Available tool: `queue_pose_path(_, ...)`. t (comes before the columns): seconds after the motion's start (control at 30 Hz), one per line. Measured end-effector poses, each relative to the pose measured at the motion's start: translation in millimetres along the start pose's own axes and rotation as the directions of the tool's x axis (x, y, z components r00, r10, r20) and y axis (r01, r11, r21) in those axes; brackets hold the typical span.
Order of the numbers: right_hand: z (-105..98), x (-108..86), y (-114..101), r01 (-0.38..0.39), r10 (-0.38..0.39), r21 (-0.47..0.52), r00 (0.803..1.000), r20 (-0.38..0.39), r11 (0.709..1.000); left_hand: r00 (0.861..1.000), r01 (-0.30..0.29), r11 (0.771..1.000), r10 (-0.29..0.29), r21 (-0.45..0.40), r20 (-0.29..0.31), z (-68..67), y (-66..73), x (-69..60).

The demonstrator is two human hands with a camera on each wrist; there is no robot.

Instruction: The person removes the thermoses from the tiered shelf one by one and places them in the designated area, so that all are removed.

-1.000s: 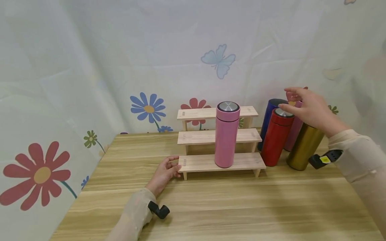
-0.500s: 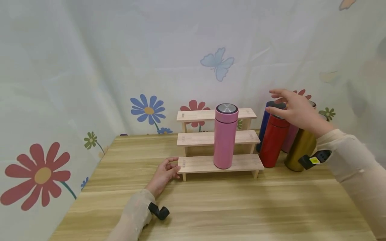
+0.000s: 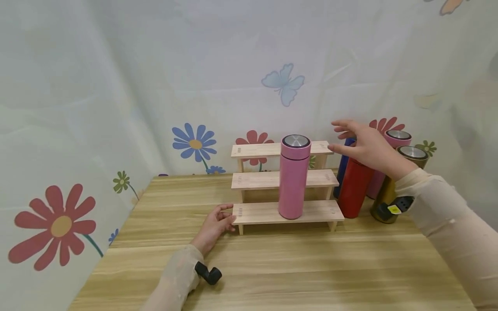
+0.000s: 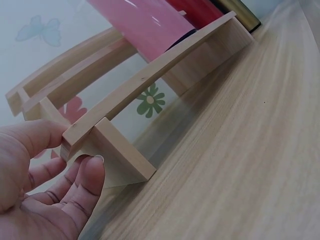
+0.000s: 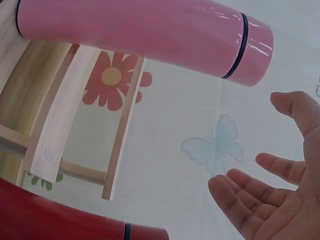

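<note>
A three-step wooden display stand (image 3: 254, 210) is on the table, its lowest step bearing an upright pink thermos flask (image 3: 293, 183) with a silver-topped lid. My left hand (image 3: 214, 225) holds the left end of that lowest step; in the left wrist view, thumb and fingers (image 4: 90, 175) lie about the board's corner. To the right of the pink flask, my right hand (image 3: 365, 144) hovers with fingers spread, apart from it. In the right wrist view nothing is between those fingers (image 5: 227, 197). Behind and below this hand stands a red thermos flask (image 3: 353, 188), its lid hidden.
Right of the stand, a blue flask (image 3: 342, 166), a second pink flask (image 3: 397, 136) and a gold flask (image 3: 413, 154) crowd around the red one. A flower-printed curtain (image 3: 218, 86) hangs behind the wooden table (image 3: 272, 268).
My right hand has moved left from above the red and gold flasks towards the pink flask on the stand, uncovering the lids behind it. My left hand keeps its place at the stand.
</note>
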State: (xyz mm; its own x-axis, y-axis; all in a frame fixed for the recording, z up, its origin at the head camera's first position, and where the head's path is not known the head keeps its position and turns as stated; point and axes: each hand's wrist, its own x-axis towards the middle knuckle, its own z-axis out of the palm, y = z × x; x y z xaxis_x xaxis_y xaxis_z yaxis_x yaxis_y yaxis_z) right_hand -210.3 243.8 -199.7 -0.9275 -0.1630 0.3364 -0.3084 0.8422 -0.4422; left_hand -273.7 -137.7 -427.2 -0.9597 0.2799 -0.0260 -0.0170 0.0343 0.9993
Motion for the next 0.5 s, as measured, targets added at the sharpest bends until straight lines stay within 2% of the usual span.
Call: queue_pose_path(0.5, 21.6, 1.3, -9.3, 0.081, -0.083, 0.070, 0.996, 0.029, 0.994, 1.000, 0.006, 1.000, -0.006, 0.005, -0.006, 1.0, -0.9, 2.3)
